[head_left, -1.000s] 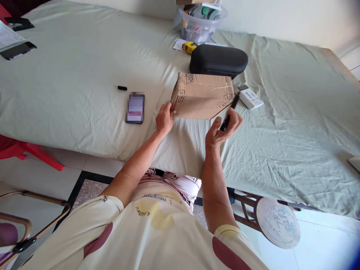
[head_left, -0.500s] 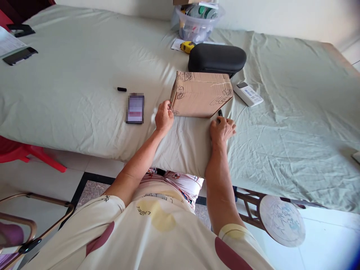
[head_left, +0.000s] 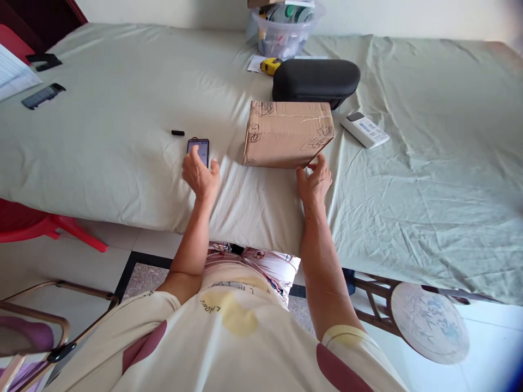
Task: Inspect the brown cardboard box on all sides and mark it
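A brown cardboard box [head_left: 288, 133] with pen doodles on its corners lies on a table covered by a pale green sheet [head_left: 122, 109]. My right hand [head_left: 314, 182] sits at the box's near right corner, fingers spread and touching its edge, with nothing visible in it. My left hand [head_left: 200, 175] is to the left of the box, fingers stretched out over the lower part of a phone [head_left: 198, 147] with a lit screen. A small black pen cap [head_left: 177, 132] lies just left of the phone. No pen is in sight.
Behind the box lie a black padded case [head_left: 315, 81], a yellow tape measure [head_left: 269, 66] and a clear plastic tub [head_left: 281, 34]. A white remote [head_left: 365, 129] lies to the right. A dark device [head_left: 43, 96] lies far left. A red chair [head_left: 28, 220] and a round stool [head_left: 429, 322] stand below the table edge.
My left hand let go of the box's left corner and moved left onto the phone. My right hand lowered the black pen to the sheet and now rests open at the box's corner.
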`<action>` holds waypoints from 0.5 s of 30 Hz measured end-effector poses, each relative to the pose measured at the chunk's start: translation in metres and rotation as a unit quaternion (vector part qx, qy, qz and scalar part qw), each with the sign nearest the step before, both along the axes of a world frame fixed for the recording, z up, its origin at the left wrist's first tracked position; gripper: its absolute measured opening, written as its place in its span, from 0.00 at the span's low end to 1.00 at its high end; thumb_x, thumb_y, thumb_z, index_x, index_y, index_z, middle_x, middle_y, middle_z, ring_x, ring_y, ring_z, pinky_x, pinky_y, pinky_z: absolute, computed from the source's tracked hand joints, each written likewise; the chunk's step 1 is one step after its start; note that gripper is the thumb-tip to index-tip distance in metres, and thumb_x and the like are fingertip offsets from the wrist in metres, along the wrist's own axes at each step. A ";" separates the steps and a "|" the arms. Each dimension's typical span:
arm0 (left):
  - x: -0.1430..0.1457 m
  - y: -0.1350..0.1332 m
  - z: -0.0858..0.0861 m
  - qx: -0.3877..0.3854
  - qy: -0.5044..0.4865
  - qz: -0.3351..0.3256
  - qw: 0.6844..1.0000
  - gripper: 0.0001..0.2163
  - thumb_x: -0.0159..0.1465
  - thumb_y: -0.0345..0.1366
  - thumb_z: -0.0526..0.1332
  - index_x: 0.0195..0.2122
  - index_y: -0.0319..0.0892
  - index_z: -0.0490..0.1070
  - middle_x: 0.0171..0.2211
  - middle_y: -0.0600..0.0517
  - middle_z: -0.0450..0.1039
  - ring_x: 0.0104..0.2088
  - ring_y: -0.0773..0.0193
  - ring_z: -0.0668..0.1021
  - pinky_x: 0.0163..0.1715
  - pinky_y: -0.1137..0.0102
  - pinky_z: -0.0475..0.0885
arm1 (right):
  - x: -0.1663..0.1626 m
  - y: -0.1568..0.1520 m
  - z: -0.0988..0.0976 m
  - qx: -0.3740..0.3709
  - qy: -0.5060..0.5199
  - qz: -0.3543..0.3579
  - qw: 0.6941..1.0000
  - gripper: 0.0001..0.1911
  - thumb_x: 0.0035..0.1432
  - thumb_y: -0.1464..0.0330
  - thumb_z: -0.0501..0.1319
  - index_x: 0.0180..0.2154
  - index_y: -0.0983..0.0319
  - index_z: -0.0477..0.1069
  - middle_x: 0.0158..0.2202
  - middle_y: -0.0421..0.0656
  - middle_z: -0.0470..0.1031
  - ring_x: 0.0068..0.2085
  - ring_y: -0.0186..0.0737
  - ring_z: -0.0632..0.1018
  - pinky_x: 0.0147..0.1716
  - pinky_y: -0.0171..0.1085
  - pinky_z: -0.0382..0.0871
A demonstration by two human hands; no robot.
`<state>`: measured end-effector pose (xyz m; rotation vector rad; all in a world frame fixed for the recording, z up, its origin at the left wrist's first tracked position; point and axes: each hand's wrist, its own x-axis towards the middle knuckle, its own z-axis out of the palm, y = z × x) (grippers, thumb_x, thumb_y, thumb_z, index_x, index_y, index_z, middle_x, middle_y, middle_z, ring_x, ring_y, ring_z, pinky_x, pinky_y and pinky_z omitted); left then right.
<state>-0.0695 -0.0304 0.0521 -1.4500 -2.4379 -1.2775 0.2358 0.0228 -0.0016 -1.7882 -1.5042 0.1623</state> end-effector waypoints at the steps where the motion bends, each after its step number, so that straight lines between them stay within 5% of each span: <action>1: -0.007 -0.004 0.002 -0.028 0.005 0.020 0.999 0.31 0.65 0.35 0.68 0.67 0.39 0.63 0.62 0.33 0.72 0.67 0.38 0.71 0.66 0.45 0.68 | -0.001 0.000 0.000 -0.009 -0.003 0.001 1.000 0.30 0.63 0.61 0.60 0.65 0.58 0.63 0.49 0.50 0.81 0.54 0.52 0.78 0.58 0.58 0.71; 7: -0.021 -0.008 -0.008 -0.167 0.017 0.053 0.984 0.42 0.62 0.39 0.72 0.74 0.37 0.55 0.63 0.28 0.70 0.69 0.32 0.68 0.70 0.35 0.60 | 0.000 0.000 -0.003 0.026 0.000 -0.001 1.000 0.30 0.64 0.63 0.58 0.66 0.59 0.63 0.46 0.49 0.81 0.48 0.49 0.79 0.54 0.55 0.73; 15: -0.021 -0.005 -0.014 -0.120 -0.022 0.040 0.992 0.42 0.57 0.29 0.71 0.72 0.43 0.55 0.61 0.34 0.71 0.66 0.38 0.73 0.69 0.41 0.65 | -0.004 -0.004 0.013 0.169 0.061 -0.011 0.984 0.26 0.70 0.61 0.51 0.66 0.58 0.65 0.41 0.45 0.78 0.38 0.41 0.77 0.45 0.47 0.76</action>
